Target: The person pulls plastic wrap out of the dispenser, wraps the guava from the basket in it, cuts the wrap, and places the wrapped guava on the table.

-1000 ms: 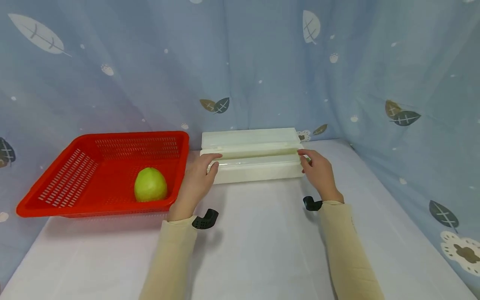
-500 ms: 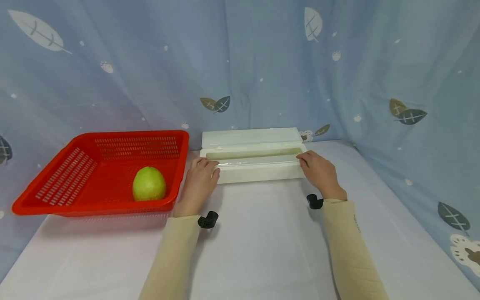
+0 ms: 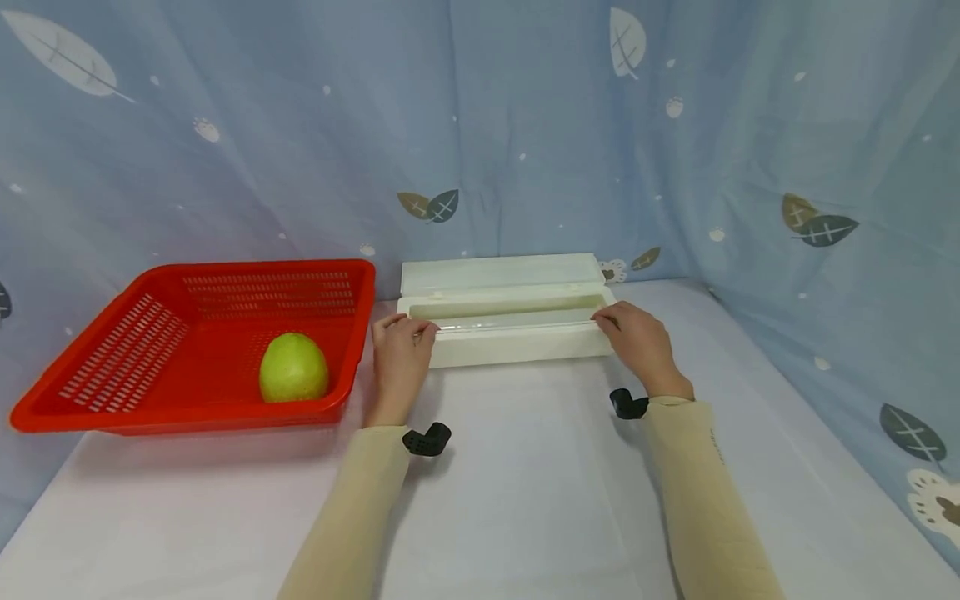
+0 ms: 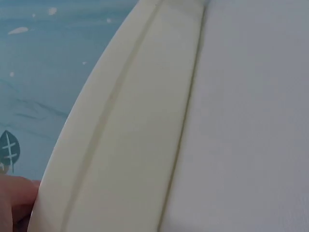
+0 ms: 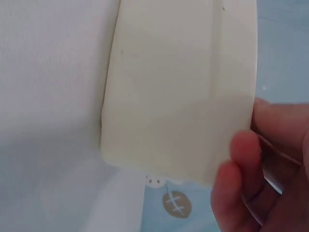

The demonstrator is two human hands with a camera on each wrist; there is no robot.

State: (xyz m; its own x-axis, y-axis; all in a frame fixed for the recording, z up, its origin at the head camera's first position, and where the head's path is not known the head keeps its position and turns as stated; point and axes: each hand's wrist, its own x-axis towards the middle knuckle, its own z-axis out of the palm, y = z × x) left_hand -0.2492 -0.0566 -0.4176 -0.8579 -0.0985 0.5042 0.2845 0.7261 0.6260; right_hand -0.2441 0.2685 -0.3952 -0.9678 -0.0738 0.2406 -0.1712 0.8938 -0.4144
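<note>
- Your long box: smooth, matt plastic.
- Your clear strip: glossy.
- Your basket: fairly glossy plastic.
- Your sleeves, tablecloth and curtain: matt cloth.

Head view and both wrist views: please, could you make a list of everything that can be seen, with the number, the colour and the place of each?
long box: one, off-white, at the back of the table
box lid: one, off-white, open at the box's rear
glossy strip: one, clear, along the box's front top edge
basket: one, red, left of the box
round fruit: one, green, inside the basket
table covering: one, white, under everything
curtain: blue with printed leaves, behind and beside the table; number of pieces unclear
black devices: two, black, at the wrists
sleeves: two, beige, on the arms
left hand: one, bare, at the strip's left end
right hand: one, bare, at the strip's right end
</note>
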